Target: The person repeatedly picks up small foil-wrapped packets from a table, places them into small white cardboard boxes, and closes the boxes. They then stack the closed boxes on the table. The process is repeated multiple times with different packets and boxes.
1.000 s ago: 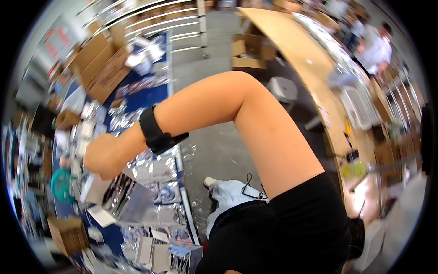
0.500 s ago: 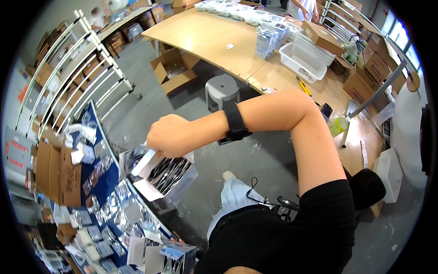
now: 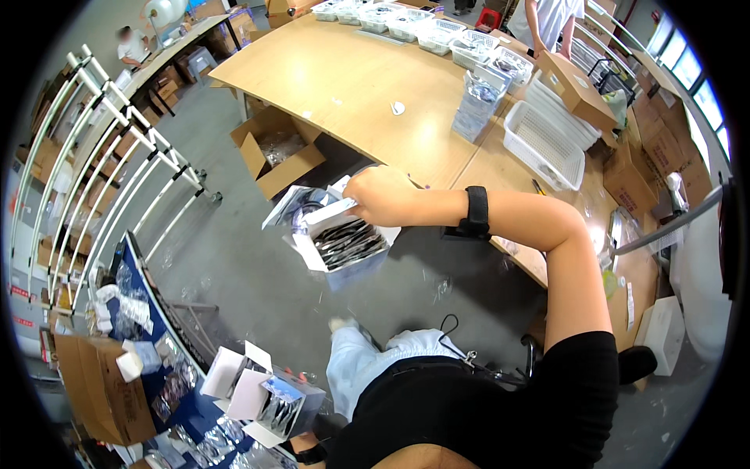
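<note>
My right hand (image 3: 375, 195) is closed on the upper edge of an open white box (image 3: 348, 254), held in the air over the floor and packed with dark items in shiny wrapping, with a loose top flap at its left. At the lower left my left hand (image 3: 305, 439), mostly hidden, grips two open white boxes (image 3: 293, 416) side by side, also filled with thin wrapped packets. Only a few of its fingertips and the banded wrist show around the boxes.
A wooden table (image 3: 312, 78) carries white baskets (image 3: 547, 148). Cardboard boxes (image 3: 266, 180) lie below it and at right. A wheeled rack (image 3: 117, 148) stands left, beside a blue-topped bench (image 3: 168, 320) with packets and a carton (image 3: 101, 391). Two people (image 3: 547, 23) (image 3: 133, 47) are behind.
The view has turned toward the wooden table. My right hand has carried its box from over the blue bench rightward over the floor; the boxes in my left hand have come along.
</note>
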